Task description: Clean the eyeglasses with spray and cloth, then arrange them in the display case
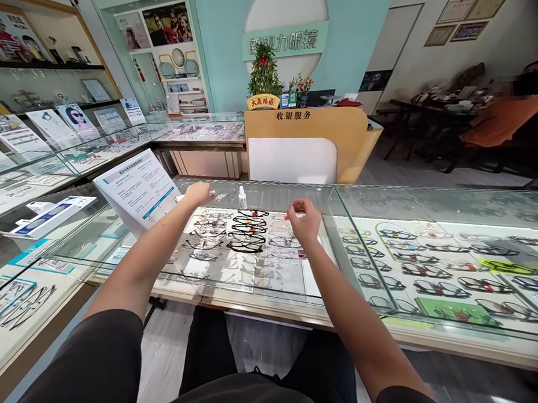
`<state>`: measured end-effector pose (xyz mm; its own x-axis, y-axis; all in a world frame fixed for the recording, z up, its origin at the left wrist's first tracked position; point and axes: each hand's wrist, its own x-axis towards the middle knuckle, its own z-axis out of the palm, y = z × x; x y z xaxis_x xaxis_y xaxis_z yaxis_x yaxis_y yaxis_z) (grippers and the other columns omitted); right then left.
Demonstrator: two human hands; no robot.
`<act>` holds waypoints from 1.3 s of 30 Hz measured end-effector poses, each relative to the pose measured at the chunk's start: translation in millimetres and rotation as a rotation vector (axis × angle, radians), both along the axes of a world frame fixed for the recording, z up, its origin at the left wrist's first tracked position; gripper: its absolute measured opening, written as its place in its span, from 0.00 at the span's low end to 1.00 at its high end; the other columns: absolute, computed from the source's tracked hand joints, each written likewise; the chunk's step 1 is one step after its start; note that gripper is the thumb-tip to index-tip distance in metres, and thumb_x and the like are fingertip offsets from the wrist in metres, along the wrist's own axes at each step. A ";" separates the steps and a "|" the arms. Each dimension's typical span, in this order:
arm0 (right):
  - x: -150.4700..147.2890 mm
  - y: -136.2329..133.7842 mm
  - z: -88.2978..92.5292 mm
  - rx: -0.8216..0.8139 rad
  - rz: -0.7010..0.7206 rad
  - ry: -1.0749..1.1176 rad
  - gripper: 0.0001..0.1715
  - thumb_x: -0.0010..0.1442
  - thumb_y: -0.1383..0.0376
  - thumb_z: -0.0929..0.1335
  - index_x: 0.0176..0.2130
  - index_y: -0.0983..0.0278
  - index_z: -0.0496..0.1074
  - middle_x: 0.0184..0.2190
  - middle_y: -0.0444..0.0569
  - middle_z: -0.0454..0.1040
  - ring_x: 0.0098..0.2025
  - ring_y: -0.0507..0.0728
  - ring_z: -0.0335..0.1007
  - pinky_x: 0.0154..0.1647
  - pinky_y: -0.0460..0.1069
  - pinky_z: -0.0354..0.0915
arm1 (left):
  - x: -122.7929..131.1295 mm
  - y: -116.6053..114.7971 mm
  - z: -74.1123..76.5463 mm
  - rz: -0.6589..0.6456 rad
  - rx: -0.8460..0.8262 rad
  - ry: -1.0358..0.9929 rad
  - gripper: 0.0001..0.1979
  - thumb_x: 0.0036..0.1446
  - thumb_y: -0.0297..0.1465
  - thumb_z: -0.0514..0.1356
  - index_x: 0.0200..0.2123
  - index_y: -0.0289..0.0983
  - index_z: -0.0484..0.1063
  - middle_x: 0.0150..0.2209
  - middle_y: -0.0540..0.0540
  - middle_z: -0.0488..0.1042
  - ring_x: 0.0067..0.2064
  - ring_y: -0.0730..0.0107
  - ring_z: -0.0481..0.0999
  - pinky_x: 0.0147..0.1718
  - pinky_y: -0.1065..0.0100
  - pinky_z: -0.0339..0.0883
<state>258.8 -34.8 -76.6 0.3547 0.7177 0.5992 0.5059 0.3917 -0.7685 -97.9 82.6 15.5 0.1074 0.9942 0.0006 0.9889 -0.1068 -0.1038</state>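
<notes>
My left hand [198,194] reaches to the far side of the glass counter [269,195], fingers curled downward beside a small pile of pale bits [220,197]. What its fingertips hold, if anything, is hidden. My right hand [306,219] hovers above the counter's right part with its fingers curled in. Something small and reddish shows by its fingertips, too small to name. Between the hands stands a little white bottle [242,198]. Nearer to me lies a column of black-framed glasses [247,232], with thin-framed glasses [205,241] to its left and pale frames [284,243] to its right.
A white printed sign [137,187] stands tilted by my left forearm. More glasses [440,289] fill the display case at right. Beyond are a wooden cash desk [355,125] and wall shelves [40,63]. A person in an orange top [503,120] sits at the far right.
</notes>
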 end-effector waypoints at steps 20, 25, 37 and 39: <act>-7.1 1.5 21.6 -0.131 0.394 0.230 0.11 0.52 0.57 0.73 0.35 0.59 0.74 0.31 0.43 0.78 0.32 0.55 0.73 0.40 0.53 0.72 | 134.2 -95.2 -3.8 -0.211 -0.158 -1.441 0.16 0.48 0.45 0.73 0.33 0.38 0.81 0.26 0.52 0.74 0.25 0.72 0.68 0.25 0.68 0.61; -4.0 0.8 17.9 -0.166 0.501 0.342 0.14 0.52 0.56 0.77 0.34 0.58 0.74 0.30 0.43 0.80 0.34 0.56 0.78 0.40 0.53 0.73 | 155.6 -87.5 -37.0 -0.187 -0.082 -1.569 0.19 0.47 0.48 0.75 0.31 0.39 0.80 0.25 0.52 0.73 0.27 0.72 0.68 0.30 0.67 0.64; -8.9 -25.7 29.8 -0.222 0.638 0.449 0.24 0.54 0.46 0.83 0.36 0.55 0.74 0.32 0.46 0.84 0.38 0.61 0.83 0.45 0.58 0.78 | 160.6 -112.2 -63.8 -0.223 -0.143 -1.744 0.20 0.52 0.51 0.75 0.34 0.40 0.82 0.32 0.47 0.84 0.35 0.65 0.80 0.42 0.64 0.73; -9.5 -27.0 30.4 -0.233 0.644 0.460 0.23 0.54 0.47 0.83 0.35 0.55 0.75 0.32 0.46 0.84 0.38 0.61 0.83 0.45 0.58 0.78 | 162.8 -114.8 -63.1 -0.228 -0.119 -1.728 0.21 0.52 0.52 0.75 0.34 0.40 0.82 0.33 0.47 0.85 0.37 0.63 0.81 0.44 0.63 0.75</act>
